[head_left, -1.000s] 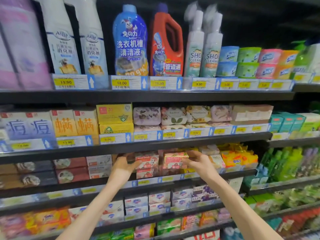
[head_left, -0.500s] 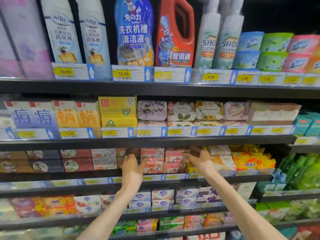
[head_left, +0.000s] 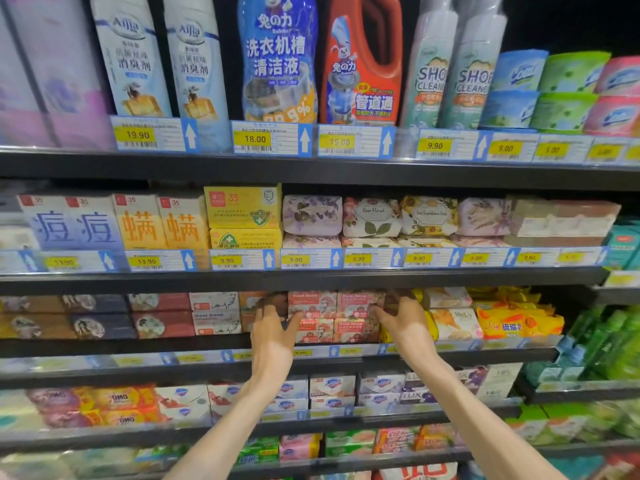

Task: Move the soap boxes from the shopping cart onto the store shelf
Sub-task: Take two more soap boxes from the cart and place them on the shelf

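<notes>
Pink Goat Soap boxes [head_left: 334, 315] stand stacked two high on the third shelf [head_left: 138, 346] of the store rack. My left hand [head_left: 273, 336] reaches in at their left side, its fingers spread and touching the left end of the stack. My right hand [head_left: 403, 320] is at the stack's right side, fingers spread against the boxes. Neither hand plainly wraps a box. The shopping cart is out of view.
White Goat Soap boxes [head_left: 214, 315] and dark soap boxes [head_left: 100, 317] lie left of the stack. Yellow soap packs [head_left: 512, 323] lie to the right. Flower-wrapped soaps [head_left: 372, 218] fill the shelf above. More soap boxes [head_left: 332, 389] stand on the shelf below.
Both hands have pushed deeper into the shelf and now sit against the two sides of the pink stack. The camera has come closer to the rack.
</notes>
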The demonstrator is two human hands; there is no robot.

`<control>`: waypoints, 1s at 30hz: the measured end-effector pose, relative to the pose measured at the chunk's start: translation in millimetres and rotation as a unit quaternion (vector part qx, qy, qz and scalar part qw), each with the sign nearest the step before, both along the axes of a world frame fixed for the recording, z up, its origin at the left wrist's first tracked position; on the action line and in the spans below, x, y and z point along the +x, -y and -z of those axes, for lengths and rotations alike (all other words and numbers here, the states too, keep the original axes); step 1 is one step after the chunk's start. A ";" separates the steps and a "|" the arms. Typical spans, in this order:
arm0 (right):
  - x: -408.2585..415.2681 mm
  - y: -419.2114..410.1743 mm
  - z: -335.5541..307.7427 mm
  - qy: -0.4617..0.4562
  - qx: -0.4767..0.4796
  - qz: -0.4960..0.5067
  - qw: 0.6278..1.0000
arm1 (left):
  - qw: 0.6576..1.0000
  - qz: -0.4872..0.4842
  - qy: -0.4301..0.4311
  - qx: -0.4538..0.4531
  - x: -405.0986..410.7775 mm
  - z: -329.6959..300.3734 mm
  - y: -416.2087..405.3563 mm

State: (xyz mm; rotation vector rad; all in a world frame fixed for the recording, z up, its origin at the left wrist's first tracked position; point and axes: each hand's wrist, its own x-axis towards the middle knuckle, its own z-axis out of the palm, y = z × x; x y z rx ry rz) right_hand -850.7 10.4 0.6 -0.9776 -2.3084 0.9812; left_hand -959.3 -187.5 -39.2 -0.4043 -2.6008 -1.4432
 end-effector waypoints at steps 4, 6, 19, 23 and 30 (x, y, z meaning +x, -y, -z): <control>-1.8 1.4 5.2 -0.010 0.021 0.011 1.000 | 1.000 0.004 -0.004 0.003 0.3 1.0 -0.1; -1.4 2.8 6.1 -0.012 0.024 0.021 0.999 | 1.000 0.006 0.000 0.004 -1.1 3.5 -0.4; 52.2 35.3 29.3 -0.145 0.099 -0.136 0.975 | 0.993 0.029 -0.111 0.005 28.9 21.0 56.6; 40.9 48.8 30.9 -0.059 0.197 -0.296 0.933 | 0.983 0.027 -0.169 -0.066 60.7 19.4 98.4; 22.2 134.6 42.5 0.004 0.266 -0.503 0.823 | 0.951 -0.074 -0.204 -0.220 128.9 38.6 207.6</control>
